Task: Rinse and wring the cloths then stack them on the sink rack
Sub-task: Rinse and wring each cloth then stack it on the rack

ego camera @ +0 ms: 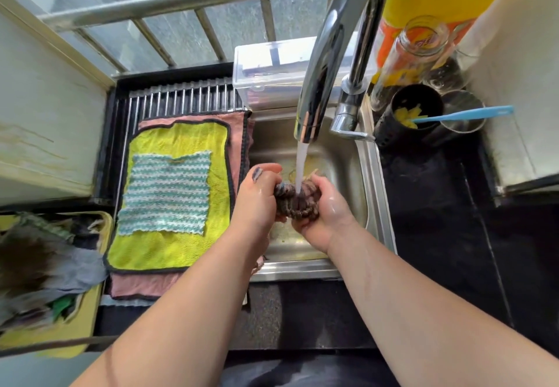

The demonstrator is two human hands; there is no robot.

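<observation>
Head cam, near edge first: both forearms reach in over the dark counter (pixel 302 314) twd the sink (pixel 373 175). Near left, a yellow tub (pixel 75 335) holds a heap of mixed cloths (pixel 45 259), prob. the ones waiting their turn.

Mid-scene, the left hand (pixel 257 193) and right hand (pixel 326 205) are close together. Both are curled round the dark cloth (pixel 295 202), which is bunched into a wad between them over the basin, right under the water stream (pixel 301 163). So it looks like the rinse, with the wring to come.

To do it well, the person should:
- loosen the wad a bit so water gets thru the folds, not just over the outside
- turn, squeeze, release & repeat till the runoff looks clear
- shift out of the stream before twisting, hands turning opposite ways, low in the basin so drips stay in

Left of the sink, the rack (pixel 181 96) already carries a flat stack: pink cloth (pixel 236 120) at the bottom, yellow cloth (pixel 181 138) on it, striped teal cloth (pixel 165 193) on top. The dark one belongs on top of those, opened out flat, or the pile may slump.

Farther back, the tap (pixel 320 84) arches over the basin, water on. A clear box (pixel 272 63) sits at the far edge beyond it.
</observation>
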